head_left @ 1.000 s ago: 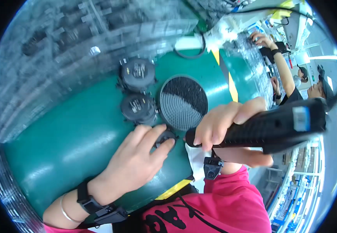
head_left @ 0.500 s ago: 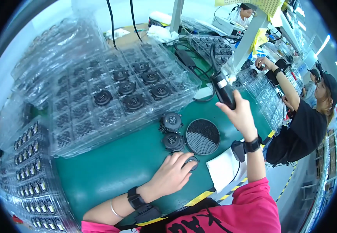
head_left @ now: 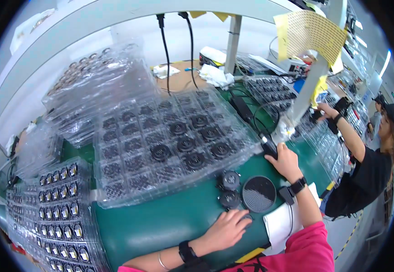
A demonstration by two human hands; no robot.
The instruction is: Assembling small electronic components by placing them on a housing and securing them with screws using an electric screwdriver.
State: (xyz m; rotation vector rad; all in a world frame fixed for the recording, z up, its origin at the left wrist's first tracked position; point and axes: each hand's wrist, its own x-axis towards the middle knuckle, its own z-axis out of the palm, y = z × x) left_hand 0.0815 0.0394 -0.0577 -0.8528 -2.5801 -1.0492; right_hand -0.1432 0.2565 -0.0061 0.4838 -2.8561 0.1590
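Note:
My right hand is wrapped round a black corded electric screwdriver, held above the green bench just right of the big clear tray. My left hand lies low over the mat, its fingertips on a small dark round part that they mostly cover. Just beyond those fingers sit two black round motor-like units, a far one and a near one. Beside them is a round dark dish, partly covered with tiny black pieces.
A stacked clear tray carries several black round units. More trays of small parts stand at left, with plastic-wrapped stacks behind. A white cloth lies near the front edge. A post rises at right, where a co-worker works.
The view has tilted upward, bringing the overhead bar into sight. My right hand has turned the screwdriver, which now looks shorter. My left hand keeps its place by the round part.

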